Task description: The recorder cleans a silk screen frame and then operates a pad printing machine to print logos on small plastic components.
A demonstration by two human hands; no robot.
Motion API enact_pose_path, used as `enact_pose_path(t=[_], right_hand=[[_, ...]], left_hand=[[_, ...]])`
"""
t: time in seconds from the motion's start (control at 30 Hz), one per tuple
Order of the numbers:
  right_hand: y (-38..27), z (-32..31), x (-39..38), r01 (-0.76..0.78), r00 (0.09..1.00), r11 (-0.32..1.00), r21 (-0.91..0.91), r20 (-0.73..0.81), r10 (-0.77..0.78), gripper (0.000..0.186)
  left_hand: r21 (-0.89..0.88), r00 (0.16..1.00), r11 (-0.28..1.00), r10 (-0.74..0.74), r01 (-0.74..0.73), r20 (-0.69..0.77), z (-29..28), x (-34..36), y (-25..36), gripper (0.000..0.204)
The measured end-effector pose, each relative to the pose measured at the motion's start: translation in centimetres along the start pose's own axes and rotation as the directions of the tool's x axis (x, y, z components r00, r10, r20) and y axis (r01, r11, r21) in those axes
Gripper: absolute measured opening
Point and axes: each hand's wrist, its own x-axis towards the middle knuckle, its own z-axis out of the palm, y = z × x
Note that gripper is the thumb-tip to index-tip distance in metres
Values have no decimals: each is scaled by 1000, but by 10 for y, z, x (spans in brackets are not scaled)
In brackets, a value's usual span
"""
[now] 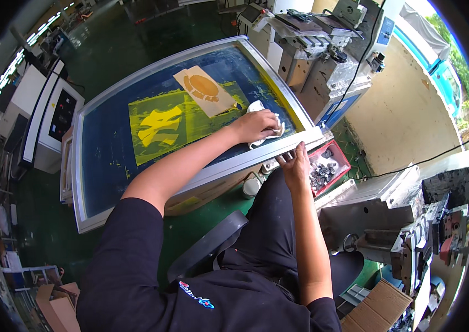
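Note:
A large screen printing frame (201,180) with pale metal edges lies tilted in front of me. Its dark blue mesh carries a yellow area (160,127) with a lettered shape. My left hand (258,126) reaches across the near edge, closed on a crumpled white cloth (256,106) pressed to the mesh near the right end. A tan rectangular sheet (204,91) with a brown round design lies on the mesh, to the left of the cloth. At the near right corner, my right hand (295,165) grips the frame's edge with its fingers; part of its grasp is hidden.
A red tray (340,157) of small dark pieces sits right of my right hand. Machines with metal heads (323,61) stand beyond and at the right (395,205). A white cabinet with a dark control panel (60,119) stands left. A cardboard box (375,310) is at lower right.

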Motion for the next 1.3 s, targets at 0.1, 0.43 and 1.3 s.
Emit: enact_pose_path(t=[0.1,0.43,1.3], right_hand=[[1,-5,2,-19,997,1000,-3,76,19,53],[-28,-88,-24,-231,967,972,-36,-115,225,46],[-40,-274,-108,-137,903,964,230,-371,217,37]], left_hand=[[59,1000,998,10,-10,0,-18,-14,6,17],[176,550,521,-790,835,-272,-162,-267,-41,17],[-267,735,690,-664,673,138,-10,-69,33,51]])
